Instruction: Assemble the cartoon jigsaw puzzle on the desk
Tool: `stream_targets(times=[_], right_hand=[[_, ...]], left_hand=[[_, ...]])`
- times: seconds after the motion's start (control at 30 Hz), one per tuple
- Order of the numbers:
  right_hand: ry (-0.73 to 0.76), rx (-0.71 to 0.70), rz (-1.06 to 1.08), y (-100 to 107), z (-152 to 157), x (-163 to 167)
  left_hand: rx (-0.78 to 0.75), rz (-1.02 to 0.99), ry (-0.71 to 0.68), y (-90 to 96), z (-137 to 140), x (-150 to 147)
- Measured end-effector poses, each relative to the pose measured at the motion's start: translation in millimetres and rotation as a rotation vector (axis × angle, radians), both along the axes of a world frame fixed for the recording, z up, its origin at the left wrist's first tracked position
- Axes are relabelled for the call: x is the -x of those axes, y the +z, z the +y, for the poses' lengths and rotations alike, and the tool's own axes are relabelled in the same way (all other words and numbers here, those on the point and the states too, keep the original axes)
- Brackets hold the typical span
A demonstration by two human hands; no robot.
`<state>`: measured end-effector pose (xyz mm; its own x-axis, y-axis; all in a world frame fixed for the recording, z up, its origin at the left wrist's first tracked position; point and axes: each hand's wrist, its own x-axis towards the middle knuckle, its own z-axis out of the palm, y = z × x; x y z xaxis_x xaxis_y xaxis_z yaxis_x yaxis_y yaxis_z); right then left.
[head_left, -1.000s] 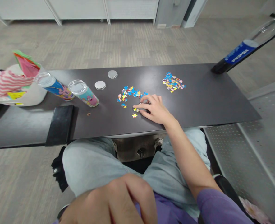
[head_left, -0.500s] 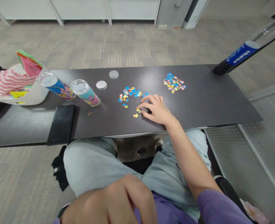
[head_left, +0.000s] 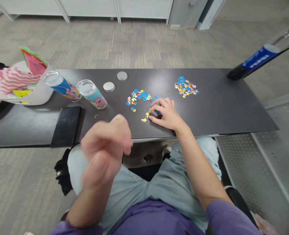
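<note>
Two puzzle-piece clusters [head_left: 186,87] lie apart on the table [head_left: 222,111], perhaps to avoid mixing. At one yellow piece [head_left: 147,115] near the left cluster [head_left: 141,94] is the right hand [head_left: 166,114], maybe steadying it; whether it pinches cannot be told. The left hand [head_left: 107,148] hangs blurred nearer, grip unclear. Two canisters [head_left: 96,99] and two discs [head_left: 108,86] sit left, likely leaving room.

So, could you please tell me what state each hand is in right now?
Left hand: curled and blurred; whether it holds anything cannot be told.
Right hand: half-curled at a yellow puzzle piece; grip unclear.
</note>
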<state>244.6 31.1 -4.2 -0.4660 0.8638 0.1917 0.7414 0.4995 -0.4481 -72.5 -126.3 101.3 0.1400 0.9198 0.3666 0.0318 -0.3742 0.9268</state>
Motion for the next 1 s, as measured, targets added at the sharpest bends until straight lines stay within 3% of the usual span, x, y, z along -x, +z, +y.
stream_targets(times=[0.07,0.13,0.23,0.37,0.57,0.77,1.0], right_hand=[[-0.033,0.0,0.01,0.1,0.3,0.3],[-0.091,-0.016,0.033,-1.2,0.7,0.2],[-0.163,-0.054,0.074,-5.3,1.7,-1.6],[-0.184,-0.081,0.099,-8.0,4.5,-7.4],[-0.147,-0.099,0.029,8.2,25.9,-10.8],[-0.051,-0.059,-0.017,20.7,52.8,-1.1],[-0.088,-0.075,0.023,10.8,51.4,-4.5]], left_hand=[[-0.12,-0.035,0.104,-23.5,67.7,-22.1],[-0.084,0.228,0.083,-48.0,121.0,-31.3],[-0.031,0.545,0.142,-71.2,161.4,-23.3],[-0.086,0.699,0.238,-86.1,174.8,-11.7],[-0.004,0.761,0.267,-104.9,181.9,-18.3],[0.012,0.778,0.28,-106.3,183.0,-19.1],[-0.041,0.908,0.262,-103.4,178.2,-19.8]])
